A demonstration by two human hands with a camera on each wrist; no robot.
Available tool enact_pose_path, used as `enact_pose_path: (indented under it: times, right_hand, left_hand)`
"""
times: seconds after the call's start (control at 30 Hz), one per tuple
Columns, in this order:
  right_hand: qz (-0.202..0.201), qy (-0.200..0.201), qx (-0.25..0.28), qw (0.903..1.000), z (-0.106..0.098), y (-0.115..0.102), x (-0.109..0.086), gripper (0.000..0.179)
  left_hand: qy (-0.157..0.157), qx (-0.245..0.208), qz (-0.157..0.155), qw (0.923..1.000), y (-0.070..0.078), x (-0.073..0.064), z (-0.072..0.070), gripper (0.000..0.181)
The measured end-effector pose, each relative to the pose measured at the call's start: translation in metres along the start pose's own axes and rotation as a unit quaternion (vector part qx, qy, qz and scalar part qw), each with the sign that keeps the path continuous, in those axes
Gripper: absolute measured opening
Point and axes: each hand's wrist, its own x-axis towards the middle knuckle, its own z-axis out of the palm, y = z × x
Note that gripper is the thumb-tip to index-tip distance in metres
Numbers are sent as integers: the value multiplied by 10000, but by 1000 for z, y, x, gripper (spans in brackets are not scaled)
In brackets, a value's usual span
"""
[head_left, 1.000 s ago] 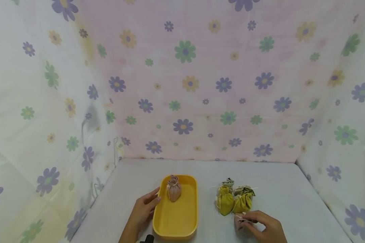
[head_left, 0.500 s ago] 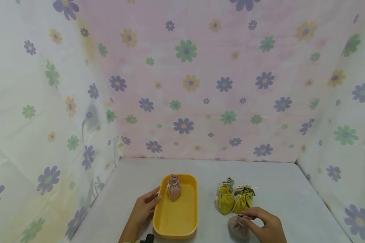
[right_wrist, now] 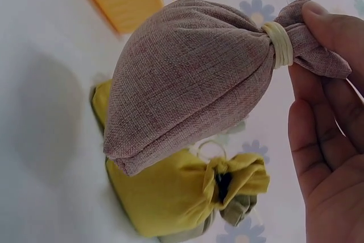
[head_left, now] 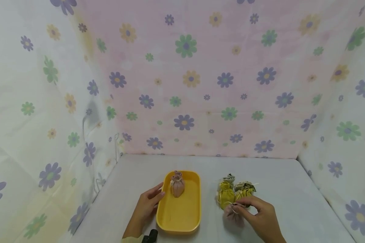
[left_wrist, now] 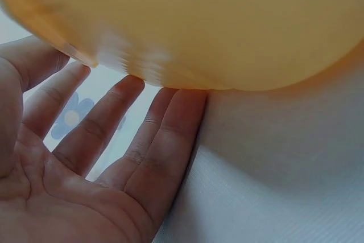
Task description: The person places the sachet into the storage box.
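Observation:
My right hand (head_left: 260, 214) pinches the gathered neck of a mauve drawstring pouch (right_wrist: 190, 75) between thumb and fingers. The pouch's body hangs over the table, with its shadow on the cloth in the right wrist view. My left hand (head_left: 147, 204) lies along the left side of a yellow tray (head_left: 178, 216), its extended fingertips (left_wrist: 133, 83) touching the outer wall. Inside the tray, near its far left corner, rests another mauve pouch (head_left: 177, 187). Just beyond the held pouch stand yellow-green pouches (head_left: 226, 196), one of them seen behind it in the right wrist view.
Greyish-green pouches (head_left: 245, 186) sit behind the yellow-green ones. White cloth covers the table (head_left: 207, 168). Flower-printed curtains (head_left: 200, 67) enclose the back and both sides. A black device (head_left: 152, 236) shows by my left wrist.
My right hand has lifted the mauve pouch from the table and carried it slightly left. My left hand stays at the tray. The head view has tilted and shifted slightly.

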Motion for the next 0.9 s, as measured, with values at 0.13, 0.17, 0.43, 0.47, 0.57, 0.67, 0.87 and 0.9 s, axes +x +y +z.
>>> enact_pose_path:
  times: [0.13, 0.17, 0.43, 0.47, 0.57, 0.67, 0.87, 0.9]
  right_hand:
    - [-45, 32, 99, 9999, 5, -8, 8, 16]
    - [-68, 43, 130, 9999, 7, -10, 10, 15]
    - [-331, 56, 375, 9987, 17, -18, 22, 14]
    - [-368, 84, 375, 9986, 18, -19, 23, 15]
    - [-519, 111, 422, 9977, 21, -21, 26, 18]
    - [-639, 120, 488, 9967, 24, -24, 29, 18]
    - [-633, 126, 409, 9971, 29, -27, 34, 17]
    - [-617, 117, 394, 9972, 30, -28, 36, 16]
  left_hand:
    - [-3, 35, -17, 10000, 1, 0, 0, 55]
    - [1, 10, -46, 10000, 1, 0, 0, 55]
    - [-47, -89, -12, 9999, -1, -1, 0, 54]
    - [-59, -100, -4, 9999, 0, -1, 0, 54]
    - [-73, -90, 31, 9999, 1, -1, -1, 55]
    - [-65, -95, -4, 9999, 1, -1, -1, 54]
    - [-37, -105, -60, 9999, 1, -1, 0, 53]
    - [-37, -98, -41, 9999, 1, 0, 0, 53]
